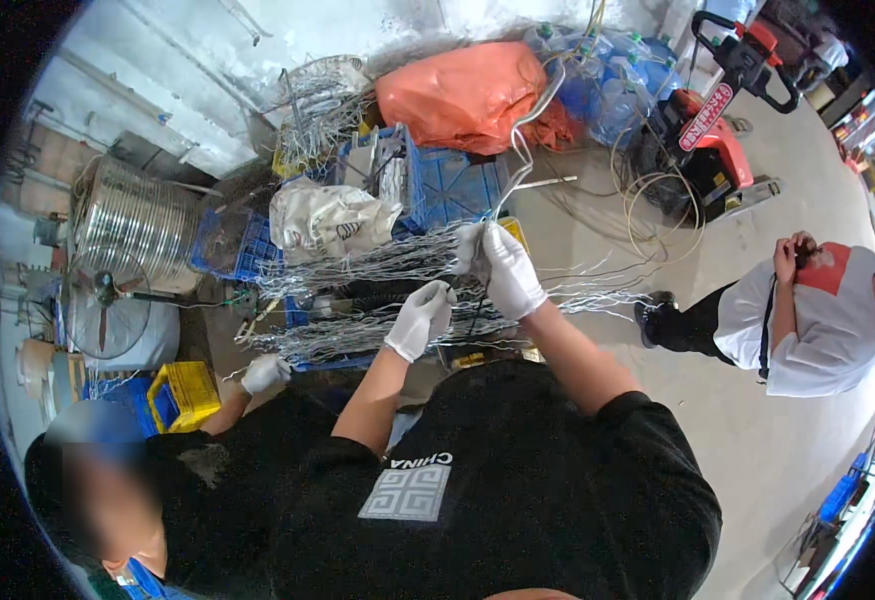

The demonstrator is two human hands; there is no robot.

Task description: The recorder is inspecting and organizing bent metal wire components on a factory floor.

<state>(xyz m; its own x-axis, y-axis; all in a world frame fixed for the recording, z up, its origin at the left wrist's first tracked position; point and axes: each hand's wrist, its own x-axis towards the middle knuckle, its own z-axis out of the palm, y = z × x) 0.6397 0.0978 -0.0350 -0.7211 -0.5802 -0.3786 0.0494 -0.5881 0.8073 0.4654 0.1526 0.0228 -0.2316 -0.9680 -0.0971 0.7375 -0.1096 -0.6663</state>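
In a white glove, my right hand [510, 270] is closed round a long bent silver wire [523, 150], which rises away from me above the bundles. My left hand [419, 320], also gloved in white, is just left of it and lower, with its fingers curled together; what they hold, if anything, I cannot make out. Under and around both hands lie two long bundles of silver wires, a far one [357, 262] and a near one [357, 338]. A pale patch beside my right hand's fingers is too unclear to name.
At my left a co-worker's gloved hand [265, 373] reaches the near bundle. Beyond are blue crates [452, 180], a crumpled white sack [327, 218] and an orange bag [462, 92]. A fan [107, 300] and yellow crate [185, 394] stand left; another person [822, 320] is right.
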